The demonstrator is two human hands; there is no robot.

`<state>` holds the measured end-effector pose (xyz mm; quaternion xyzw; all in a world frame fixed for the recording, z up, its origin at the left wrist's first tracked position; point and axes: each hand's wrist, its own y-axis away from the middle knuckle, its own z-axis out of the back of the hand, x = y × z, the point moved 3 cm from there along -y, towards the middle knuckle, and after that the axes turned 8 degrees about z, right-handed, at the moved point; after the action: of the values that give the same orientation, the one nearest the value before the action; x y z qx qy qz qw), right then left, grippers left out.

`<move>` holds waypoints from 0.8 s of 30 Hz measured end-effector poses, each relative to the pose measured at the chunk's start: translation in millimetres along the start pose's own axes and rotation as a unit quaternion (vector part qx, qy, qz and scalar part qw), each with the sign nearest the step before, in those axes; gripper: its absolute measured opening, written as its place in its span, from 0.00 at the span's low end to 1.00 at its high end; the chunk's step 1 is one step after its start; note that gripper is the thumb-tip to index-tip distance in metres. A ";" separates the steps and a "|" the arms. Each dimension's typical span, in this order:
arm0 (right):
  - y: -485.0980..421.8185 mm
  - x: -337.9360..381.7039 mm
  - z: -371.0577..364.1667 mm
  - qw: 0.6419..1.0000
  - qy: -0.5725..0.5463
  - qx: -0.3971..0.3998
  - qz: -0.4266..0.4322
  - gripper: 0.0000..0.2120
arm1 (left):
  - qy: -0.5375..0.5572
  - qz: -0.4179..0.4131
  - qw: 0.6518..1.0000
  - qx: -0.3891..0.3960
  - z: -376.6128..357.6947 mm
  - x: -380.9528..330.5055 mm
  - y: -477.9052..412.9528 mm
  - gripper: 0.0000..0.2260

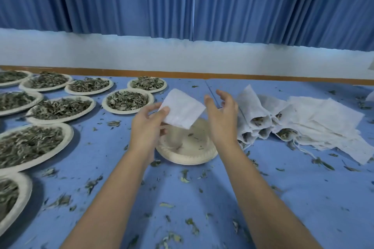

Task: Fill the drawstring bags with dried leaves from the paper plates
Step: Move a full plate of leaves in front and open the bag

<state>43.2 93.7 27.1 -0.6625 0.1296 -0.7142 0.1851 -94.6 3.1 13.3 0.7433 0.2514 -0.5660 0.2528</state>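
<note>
1. Below both sets of fingers, nearest the person, a stack of empty round cream paper plates (182, 160) is sitting on the blue cloth-covered table (263, 198), holding only leaf crumbs.
2. Above that stack, the left hand (148, 125) is pinching a flat white fabric drawstring bag (183, 110) by its near-left edge, thumb on top and fingers beneath. The bag is hanging tilted in the air, its longer side seemingly running far-left to near-right.
3. Just right of the bag, the right hand (221, 115) is hovering with fingers spread and gently curved, gripping nothing. Whether its thumb is touching the bag's right corner I cannot tell.
4. The right fingers are lying nearer the bag's free edge, so they are probably best placed for opening it; which edge is the mouth is not showing.
5. Farther off, left of the left fingers, a round cream paper plate heaped with dried grey-green leaves (125, 111) is lying within reach. Right of the right fingers, filled white bags (255, 115) are piling up.
</note>
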 end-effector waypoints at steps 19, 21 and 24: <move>12.9 9.9 -9.8 0.949 0.114 0.294 0.026 0.22 | 0.022 -0.045 0.999 0.020 -7.7 -11.2 6.4 0.20; 14.0 7.4 -11.2 0.948 0.095 0.304 0.015 0.20 | 0.012 -0.056 0.998 0.016 -7.3 -9.4 6.1 0.18; 14.3 4.1 -13.8 0.959 0.063 0.277 0.009 0.17 | -0.013 -0.071 0.997 0.007 -6.8 -7.5 5.3 0.16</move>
<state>30.6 78.3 23.4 -0.5378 -0.0559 -0.7604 0.3596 -88.0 3.0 22.6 0.7179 0.2964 -0.5938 0.2104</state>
